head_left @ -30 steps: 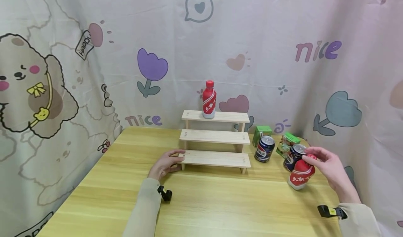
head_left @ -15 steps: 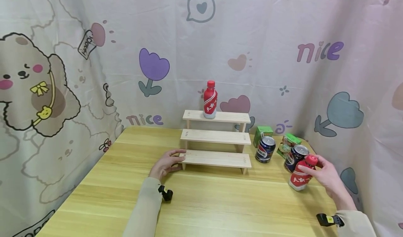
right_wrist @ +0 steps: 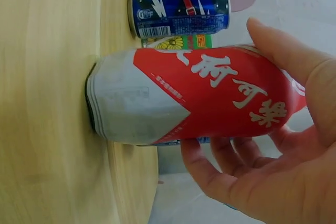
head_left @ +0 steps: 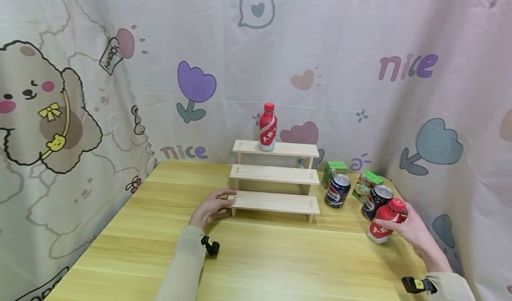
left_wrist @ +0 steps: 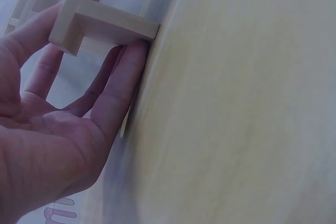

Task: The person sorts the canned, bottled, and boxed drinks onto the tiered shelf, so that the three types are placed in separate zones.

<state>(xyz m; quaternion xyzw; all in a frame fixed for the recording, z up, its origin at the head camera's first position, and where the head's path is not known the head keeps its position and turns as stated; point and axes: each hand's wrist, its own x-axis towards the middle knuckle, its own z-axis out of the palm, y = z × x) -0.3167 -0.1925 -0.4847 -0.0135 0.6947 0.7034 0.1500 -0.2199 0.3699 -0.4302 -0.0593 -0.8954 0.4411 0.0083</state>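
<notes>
The right hand (head_left: 416, 230) has slid lower on the red bottle (head_left: 387, 213), now held between thumb and fingers, well right of the left hand (head_left: 209, 207), which grips its end of the wooden stand (head_left: 274, 173). The step seems to be grasping; next probably calls for a firm, straight lift.

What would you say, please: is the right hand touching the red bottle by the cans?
Touching. The right wrist view shows the right hand round the red bottle, its fingertips against the side without a visible gap.
</notes>
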